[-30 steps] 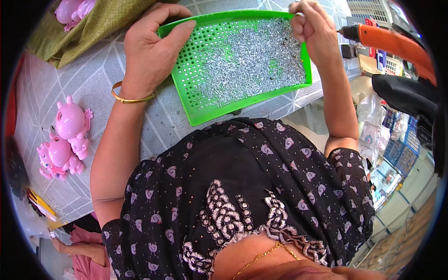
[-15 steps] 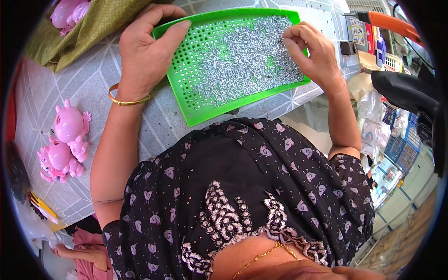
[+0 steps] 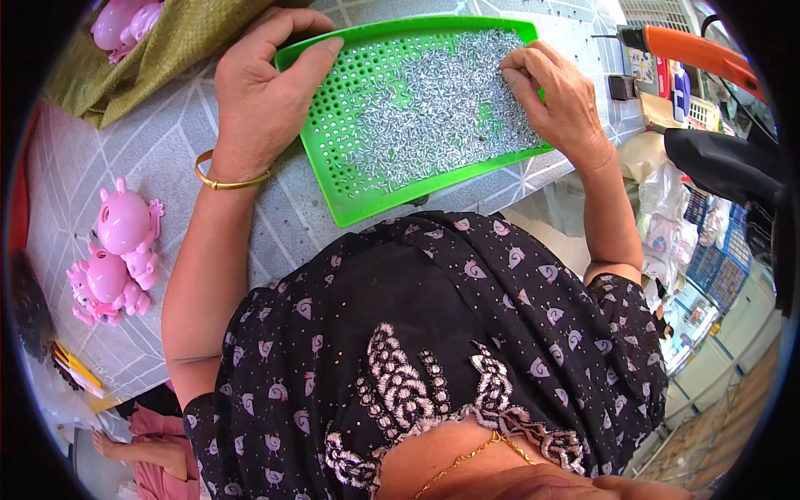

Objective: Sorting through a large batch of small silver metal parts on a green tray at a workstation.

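A shallow green perforated tray (image 3: 379,204) sits tilted on the table, with a spread of small silver screws (image 3: 442,108) over its middle and right side. My left hand (image 3: 265,96) is closed on the tray's upper left rim, the thumb over the edge and the other fingers partly hidden behind it. Over the tray's right end is my right hand (image 3: 560,104), its thumb and fingertips pinched together among the screws. Anything between those fingertips is too small to make out.
Two pink plastic animal figures (image 3: 125,221) stand on the left of the table. A woven olive sack (image 3: 187,46) with more pink pieces lies at upper left. An orange power tool (image 3: 700,52) with a thin bit reaches in at upper right. Another person's arm (image 3: 158,454) shows at lower left.
My right hand has shifted slightly left over the screws. The orange tool has swung a little left, and its bit now shows. My left hand stays on the rim.
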The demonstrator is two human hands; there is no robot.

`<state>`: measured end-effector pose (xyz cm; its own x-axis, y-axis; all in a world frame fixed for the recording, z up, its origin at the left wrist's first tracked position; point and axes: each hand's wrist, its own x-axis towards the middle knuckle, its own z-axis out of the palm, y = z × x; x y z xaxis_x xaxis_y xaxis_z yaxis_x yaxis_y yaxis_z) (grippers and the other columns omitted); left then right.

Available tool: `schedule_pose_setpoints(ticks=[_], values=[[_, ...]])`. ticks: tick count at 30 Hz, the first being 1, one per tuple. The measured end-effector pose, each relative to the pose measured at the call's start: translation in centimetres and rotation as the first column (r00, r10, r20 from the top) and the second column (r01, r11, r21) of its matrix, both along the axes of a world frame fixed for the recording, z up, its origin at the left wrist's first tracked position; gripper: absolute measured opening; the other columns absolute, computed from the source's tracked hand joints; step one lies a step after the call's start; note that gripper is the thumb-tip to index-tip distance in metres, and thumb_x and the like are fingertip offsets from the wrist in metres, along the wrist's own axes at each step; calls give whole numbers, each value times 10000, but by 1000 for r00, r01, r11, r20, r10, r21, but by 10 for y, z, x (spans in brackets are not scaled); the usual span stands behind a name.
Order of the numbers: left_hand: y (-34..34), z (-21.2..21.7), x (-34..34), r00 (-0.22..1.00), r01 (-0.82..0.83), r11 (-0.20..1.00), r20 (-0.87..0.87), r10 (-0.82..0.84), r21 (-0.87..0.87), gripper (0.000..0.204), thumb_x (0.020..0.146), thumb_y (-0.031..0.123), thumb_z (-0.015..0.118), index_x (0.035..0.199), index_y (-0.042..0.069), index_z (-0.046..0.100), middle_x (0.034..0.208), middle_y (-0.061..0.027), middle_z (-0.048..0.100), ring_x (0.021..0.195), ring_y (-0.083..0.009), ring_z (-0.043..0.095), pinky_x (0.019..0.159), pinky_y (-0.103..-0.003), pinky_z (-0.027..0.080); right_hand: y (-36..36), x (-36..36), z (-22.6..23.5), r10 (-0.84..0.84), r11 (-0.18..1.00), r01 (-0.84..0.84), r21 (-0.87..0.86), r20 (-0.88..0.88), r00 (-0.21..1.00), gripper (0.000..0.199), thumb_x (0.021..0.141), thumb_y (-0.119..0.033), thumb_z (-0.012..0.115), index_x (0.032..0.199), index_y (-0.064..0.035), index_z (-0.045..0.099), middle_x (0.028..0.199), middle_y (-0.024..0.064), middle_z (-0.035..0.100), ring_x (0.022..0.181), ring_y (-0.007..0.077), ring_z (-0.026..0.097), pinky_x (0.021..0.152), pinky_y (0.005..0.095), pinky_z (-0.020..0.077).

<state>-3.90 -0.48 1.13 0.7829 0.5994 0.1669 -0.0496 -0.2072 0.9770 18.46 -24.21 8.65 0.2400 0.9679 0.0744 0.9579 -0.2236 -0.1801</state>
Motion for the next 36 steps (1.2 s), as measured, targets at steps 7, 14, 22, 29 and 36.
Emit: schedule_pose_setpoints(ticks=[7, 14, 22, 29, 36], values=[[0, -1, -2, 1000, -7, 1000, -25, 7, 15, 149, 932, 47, 726, 1063, -22, 711, 990, 16, 660, 901, -58, 593, 817, -202, 463, -2, 8, 0, -204, 976, 217, -4, -353, 913, 152, 1037, -179, 574, 1075, -37, 614, 907, 124, 651, 799, 251, 622, 760, 367, 499], [0, 4, 1, 1000, 6, 998, 5, -7, 70, 148, 928, 46, 729, 1061, -18, 711, 989, 15, 656, 904, -59, 589, 818, -204, 461, -6, 16, -1, -168, 975, 219, 46, -496, 852, 180, 1076, -182, 518, 1078, -21, 600, 896, 41, 604, 778, 126, 517, 732, 279, 446], [-2, 3, 0, 1000, 4, 999, 20, -5, 42, 151, 926, 38, 725, 1061, -25, 707, 990, 13, 655, 906, -63, 592, 823, -206, 463, -5, 10, 26, -187, 936, 323, -140, -975, 119, 119, 1071, -174, 547, 1074, -62, 590, 949, -14, 595, 721, 43, 460, 643, 196, 392], [-2, 3, 2, 1000, -6, 999, -6, 6, 51, 144, 924, 40, 722, 1051, -27, 709, 990, 11, 662, 907, -63, 594, 823, -207, 466, -5, 17, 14, -80, 946, 313, -85, -996, -31, 175, 1045, -161, 598, 1176, -44, 602, 1013, 15, 624, 764, 56, 534, 664, 211, 437], [-2, 9, 3, 998, -56, 996, -3, 57, 72, 169, 873, 80, 729, 999, -30, 710, 903, -40, 656, 832, -116, 606, 775, -251, 484, 13, 11, -5, -123, 917, 376, 136, -798, 590, 187, 982, -49, 664, 1155, 22, 651, 962, 4, 654, 857, 51, 599, 759, 218, 509]])
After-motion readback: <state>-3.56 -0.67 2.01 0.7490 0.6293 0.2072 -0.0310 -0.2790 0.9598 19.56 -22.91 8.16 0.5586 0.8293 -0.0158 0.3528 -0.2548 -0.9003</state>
